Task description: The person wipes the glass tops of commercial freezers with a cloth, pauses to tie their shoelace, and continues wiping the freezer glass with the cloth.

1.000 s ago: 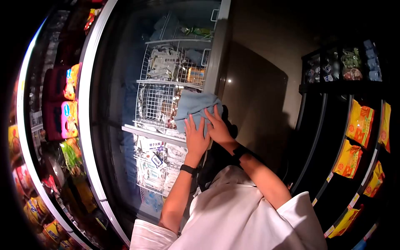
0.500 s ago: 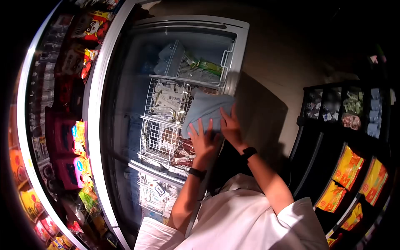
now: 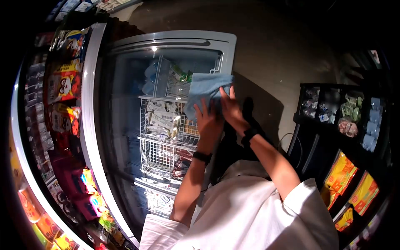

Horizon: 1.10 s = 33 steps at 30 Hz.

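Observation:
A blue-grey cloth [image 3: 205, 88] lies spread over the right side of the chest freezer [image 3: 227, 54], near its far right corner. My left hand [image 3: 208, 121] presses on the cloth's lower part with its fingers spread. Beside it, my right hand [image 3: 231, 109] rests on the cloth's right edge, fingers extended and apart. Below the cloth, white wire baskets [image 3: 160, 138] inside the freezer hold wrapped packages [image 3: 160, 118]. Green packages [image 3: 181, 73] show just left of the cloth. I wear a black band on each wrist.
Shelves with colourful snack bags [image 3: 64, 85] run along the left. On the right stands a black rack [image 3: 306, 121] with small bins and yellow-orange packets [image 3: 339, 177]. A thin cable [image 3: 301, 146] curves near the rack, above the floor [image 3: 266, 54].
Both hands and the cloth have moved along the freezer's right side toward its far end. The view has shifted forward, showing the freezer's far edge and more floor.

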Motion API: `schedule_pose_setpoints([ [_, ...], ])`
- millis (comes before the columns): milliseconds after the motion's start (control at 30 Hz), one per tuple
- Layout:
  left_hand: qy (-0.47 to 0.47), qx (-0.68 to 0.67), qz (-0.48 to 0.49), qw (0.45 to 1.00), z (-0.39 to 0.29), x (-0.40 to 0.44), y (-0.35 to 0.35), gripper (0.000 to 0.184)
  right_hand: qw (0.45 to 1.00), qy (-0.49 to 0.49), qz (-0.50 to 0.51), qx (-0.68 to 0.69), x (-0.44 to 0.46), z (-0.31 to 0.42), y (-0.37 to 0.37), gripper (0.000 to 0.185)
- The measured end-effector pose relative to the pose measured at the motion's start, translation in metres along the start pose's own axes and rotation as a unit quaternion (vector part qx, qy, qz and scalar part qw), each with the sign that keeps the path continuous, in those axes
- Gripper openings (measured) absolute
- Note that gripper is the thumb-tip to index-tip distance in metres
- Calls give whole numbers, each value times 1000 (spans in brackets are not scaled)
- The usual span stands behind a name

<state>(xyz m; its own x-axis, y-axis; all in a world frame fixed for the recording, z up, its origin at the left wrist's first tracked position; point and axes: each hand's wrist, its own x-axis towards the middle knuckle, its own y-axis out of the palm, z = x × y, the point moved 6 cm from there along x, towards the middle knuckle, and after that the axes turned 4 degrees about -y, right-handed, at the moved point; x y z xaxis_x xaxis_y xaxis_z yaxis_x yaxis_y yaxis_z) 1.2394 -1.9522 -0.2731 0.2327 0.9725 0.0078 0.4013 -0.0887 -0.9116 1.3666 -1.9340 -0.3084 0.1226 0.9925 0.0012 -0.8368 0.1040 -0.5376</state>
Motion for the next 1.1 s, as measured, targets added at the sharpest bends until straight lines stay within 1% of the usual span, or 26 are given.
schedule_pose_setpoints([
  [67,-17,20,4,1000,1,2,9,62,999,30,38,-4,-3,-3,-3,47],
  [100,-12,53,12,998,-1,5,17,62,999,14,46,-16,-2,-10,-1,48],
  [133,-7,86,20,996,-3,8,25,61,998,20,54,-19,4,-10,-7,47],
  [167,-1,118,27,993,-4,12,32,61,999,-19,40,-7,18,-8,-18,46],
  [200,-42,108,27,993,-13,23,26,62,998,-54,26,7,37,-6,-30,46],
  [233,-54,105,31,993,-21,34,26,62,997,-46,54,-11,62,-6,-42,46],
  [267,-57,94,28,994,-27,50,28,63,996,-23,85,0,85,-8,-52,46],
  [300,-58,80,24,995,-36,70,30,64,995,-18,97,-23,106,-13,-59,47],
  [333,-97,79,49,991,-44,92,30,65,993,-15,111,-47,126,-18,-64,48],
  [367,-106,73,35,991,-51,114,32,65,991,-28,109,-66,146,-21,-71,50],
  [400,-116,66,19,991,-55,136,36,64,990,-44,106,-86,166,-25,-76,52],
  [433,-129,62,7,990,-58,156,38,65,974,-138,62,-166,186,-22,-81,55],
  [467,-145,58,-2,988,-60,172,40,65,971,-143,93,-167,198,-30,-81,55],
  [567,-185,57,-17,981,-62,195,49,67,939,-228,114,-230,231,-31,-84,54],
  [600,-193,58,-29,979,-62,195,49,67,925,-262,116,-250,236,-26,-86,53],
  [667,-189,45,-54,979,-63,190,48,65,900,-314,150,-262,240,-22,-90,51],
  [700,-198,40,-55,978,-63,183,47,65,884,-356,148,-264,237,-20,-91,49],
  [733,-209,34,-58,976,-63,175,48,64,873,-373,166,-266,235,-18,-92,49],
  [800,-226,44,-76,970,-65,158,50,64,818,-451,254,-252,213,-13,-92,45],
  [933,-285,24,-109,952,-66,115,52,63,772,-496,340,-205,182,-2,-70,42],
  [967,-301,18,-120,946,-68,103,48,63,766,-506,346,-194,179,3,-64,43],
  [1000,-306,41,-125,943,-68,94,47,62,762,-515,346,-188,176,6,-56,43],
  [1067,-324,33,-170,930,-66,74,41,61,764,-520,346,-161,173,13,-39,42],
  [1100,-344,40,-175,922,-63,65,41,61,761,-521,353,-157,169,17,-33,42],
])
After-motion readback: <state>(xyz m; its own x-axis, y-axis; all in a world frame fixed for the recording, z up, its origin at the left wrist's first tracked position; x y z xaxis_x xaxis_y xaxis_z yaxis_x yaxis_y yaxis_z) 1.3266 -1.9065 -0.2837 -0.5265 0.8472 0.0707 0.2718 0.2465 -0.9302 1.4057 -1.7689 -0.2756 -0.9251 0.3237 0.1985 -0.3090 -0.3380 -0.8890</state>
